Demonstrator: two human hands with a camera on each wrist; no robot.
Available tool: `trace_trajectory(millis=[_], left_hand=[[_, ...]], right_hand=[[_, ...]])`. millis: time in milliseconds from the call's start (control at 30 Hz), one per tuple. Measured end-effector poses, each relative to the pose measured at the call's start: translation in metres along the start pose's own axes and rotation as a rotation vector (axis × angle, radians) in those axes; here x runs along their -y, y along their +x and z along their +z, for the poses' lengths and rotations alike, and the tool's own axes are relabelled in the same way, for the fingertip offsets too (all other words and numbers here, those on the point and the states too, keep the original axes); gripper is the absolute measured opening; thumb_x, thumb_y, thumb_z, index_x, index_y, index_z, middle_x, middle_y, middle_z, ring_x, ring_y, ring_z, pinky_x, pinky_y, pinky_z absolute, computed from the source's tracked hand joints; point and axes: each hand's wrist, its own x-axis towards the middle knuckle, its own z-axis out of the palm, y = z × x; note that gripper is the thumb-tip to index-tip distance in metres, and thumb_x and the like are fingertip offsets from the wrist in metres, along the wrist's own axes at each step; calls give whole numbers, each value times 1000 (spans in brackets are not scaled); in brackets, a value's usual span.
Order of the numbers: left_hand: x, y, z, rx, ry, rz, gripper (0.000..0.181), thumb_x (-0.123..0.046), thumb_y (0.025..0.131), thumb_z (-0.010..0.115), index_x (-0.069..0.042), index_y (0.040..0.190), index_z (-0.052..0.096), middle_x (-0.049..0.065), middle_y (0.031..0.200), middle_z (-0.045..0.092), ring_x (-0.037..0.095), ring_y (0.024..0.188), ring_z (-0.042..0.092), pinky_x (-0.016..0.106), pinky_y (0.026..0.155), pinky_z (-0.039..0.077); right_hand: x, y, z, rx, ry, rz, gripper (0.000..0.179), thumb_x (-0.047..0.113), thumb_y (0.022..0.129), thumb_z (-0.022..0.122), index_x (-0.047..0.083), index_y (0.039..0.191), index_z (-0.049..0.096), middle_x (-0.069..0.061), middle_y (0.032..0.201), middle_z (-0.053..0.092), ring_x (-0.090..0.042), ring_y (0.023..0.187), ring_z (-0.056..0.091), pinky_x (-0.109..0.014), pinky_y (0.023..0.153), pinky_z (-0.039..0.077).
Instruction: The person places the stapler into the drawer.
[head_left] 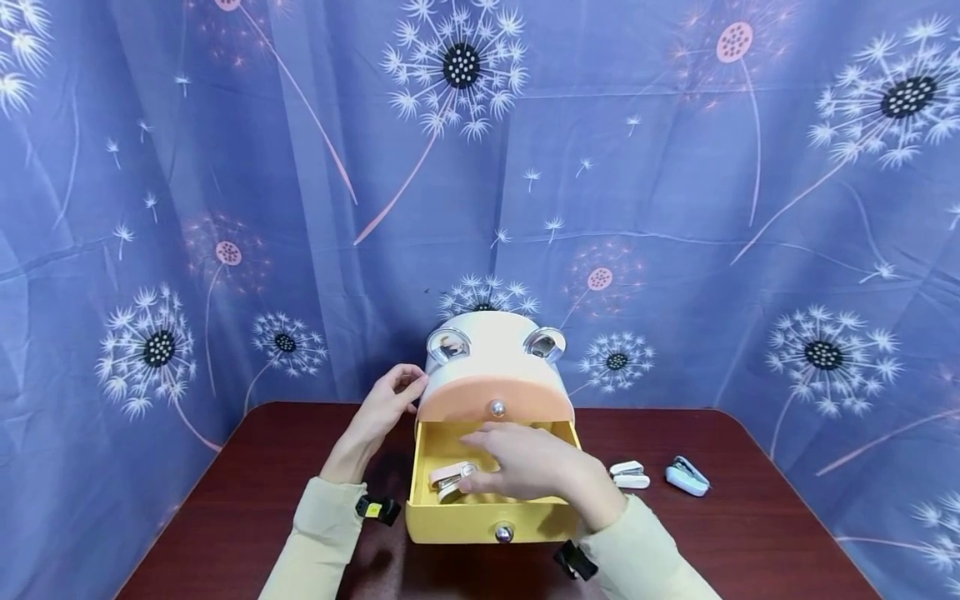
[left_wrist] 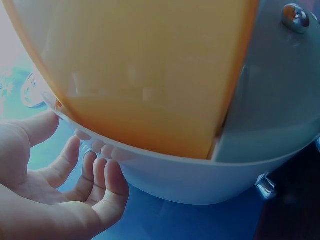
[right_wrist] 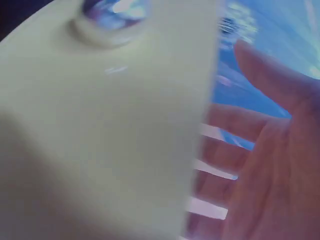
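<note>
A white, rounded desktop drawer box [head_left: 491,346] stands on the table, its peach upper drawer [head_left: 461,398] closed and its yellow lower drawer [head_left: 450,523] pulled out. My left hand [head_left: 386,408] is at the box's left side, its loosely bent fingertips right by the white wall [left_wrist: 185,182] in the left wrist view. Over the yellow drawer reaches my right hand [head_left: 525,462], fingers stretched forward, nothing held in them. A pink and white stapler [head_left: 448,477] lies inside the drawer, partly behind the right thumb. In the right wrist view the drawer front [right_wrist: 115,125] covers part of the fingers.
To the right of the box, on the dark red table [head_left: 750,542], lie a white stapler [head_left: 630,476] and a light blue stapler [head_left: 687,477]. Silver round knobs [head_left: 504,532] stick out from the drawer fronts. A blue dandelion-print curtain [head_left: 637,208] hangs behind the table.
</note>
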Motion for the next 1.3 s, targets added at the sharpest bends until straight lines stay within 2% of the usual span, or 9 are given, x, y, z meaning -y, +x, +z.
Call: trace_trajectory(millis=[133, 300, 433, 600, 800, 1000, 1100, 1200, 1300], left_hand=[[0, 1, 1, -4, -11, -9, 25, -17, 87, 56, 1, 103, 51, 12, 94, 50, 30, 87, 46, 51, 71, 42], [0, 0, 2, -9, 0, -8, 25, -17, 87, 56, 1, 103, 51, 12, 93, 50, 30, 87, 46, 50, 71, 43], [1, 0, 3, -6, 2, -9, 25, -18, 87, 56, 1, 103, 51, 11, 93, 50, 26, 85, 47, 51, 72, 42], [0, 0, 1, -6, -3, -6, 25, -18, 87, 56, 1, 103, 51, 11, 92, 50, 20, 82, 46, 48, 70, 43], [0, 2, 0, -7, 7, -3, 25, -19, 87, 56, 1, 103, 51, 10, 92, 50, 20, 83, 46, 37, 66, 46], [1, 2, 1, -3, 4, -5, 26, -18, 87, 55, 1, 104, 51, 11, 93, 50, 21, 82, 46, 46, 70, 44], [11, 6, -1, -3, -12, -12, 26, -19, 86, 57, 0, 103, 51, 11, 93, 50, 21, 83, 46, 49, 70, 43], [20, 11, -3, -5, -19, -19, 28, -23, 85, 58, -2, 103, 52, 11, 94, 51, 21, 83, 47, 44, 68, 45], [25, 13, -4, -10, -19, -23, 32, -28, 83, 60, -4, 103, 52, 10, 95, 51, 21, 84, 47, 39, 66, 46]], right_hand=[[-2, -26, -5, -88, 77, 10, 63, 59, 83, 41, 15, 128, 45, 1, 126, 46, -16, 115, 41, -34, 93, 35], [-12, -62, -6, -251, 159, 95, 56, 56, 82, 46, 22, 127, 46, 12, 124, 45, -7, 113, 41, -32, 91, 36], [-28, -89, -3, -402, 262, 154, 46, 49, 82, 53, 30, 123, 47, 22, 118, 47, -1, 104, 47, -28, 83, 42], [-58, -112, 4, -537, 415, 217, 38, 38, 83, 57, 36, 120, 47, 18, 109, 53, -4, 89, 55, -25, 69, 47], [-102, -124, 20, -691, 331, 368, 33, 35, 85, 56, 32, 118, 51, 13, 98, 58, -4, 82, 56, -23, 67, 45], [-144, -125, 50, -822, 279, 507, 25, 33, 85, 56, 22, 109, 58, 5, 93, 62, -3, 77, 53, -19, 62, 42], [-160, -120, 68, -887, 283, 577, 22, 31, 86, 57, 20, 104, 61, 2, 91, 63, -3, 72, 53, -20, 60, 40], [-173, -115, 86, -950, 290, 654, 20, 30, 85, 58, 20, 102, 62, 1, 89, 63, -7, 64, 51, -22, 55, 39], [-182, -111, 99, -974, 278, 689, 20, 27, 84, 59, 17, 102, 63, -2, 87, 63, -12, 65, 51, -25, 57, 38]])
